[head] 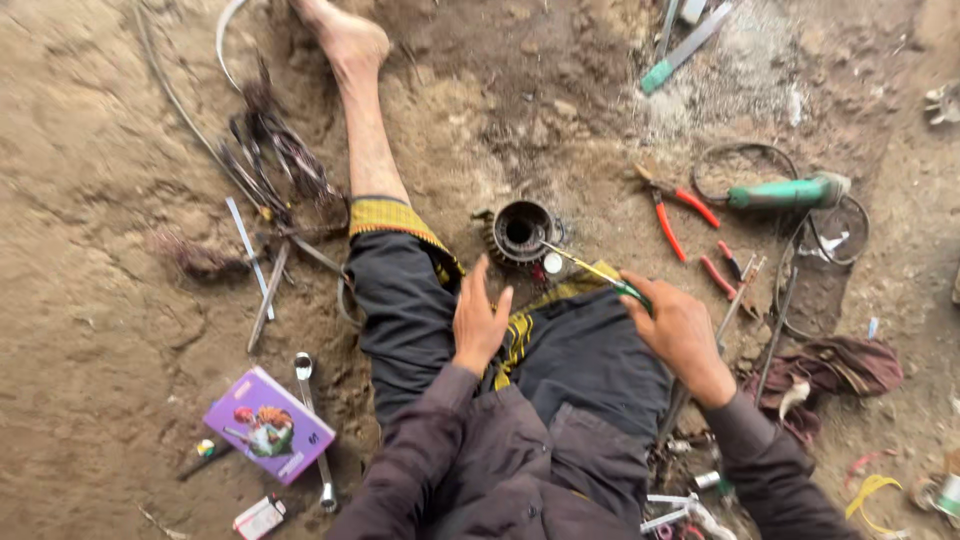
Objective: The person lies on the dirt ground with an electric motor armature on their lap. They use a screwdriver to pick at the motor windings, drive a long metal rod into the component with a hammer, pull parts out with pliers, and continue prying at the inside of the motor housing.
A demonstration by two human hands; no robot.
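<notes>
Right now my right hand (680,330) is clamped on a screwdriver (590,270), tip probing the round gear housing (520,232) on the dirt beyond my knee; left hand (478,322) rests loose-fingered on my thigh. Prying needs steadying.

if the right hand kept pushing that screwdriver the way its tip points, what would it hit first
Most likely the round metal gear part on the ground: the screwdriver in the right hand points up-left at its rim, nearly touching, though depth is unclear.
</notes>
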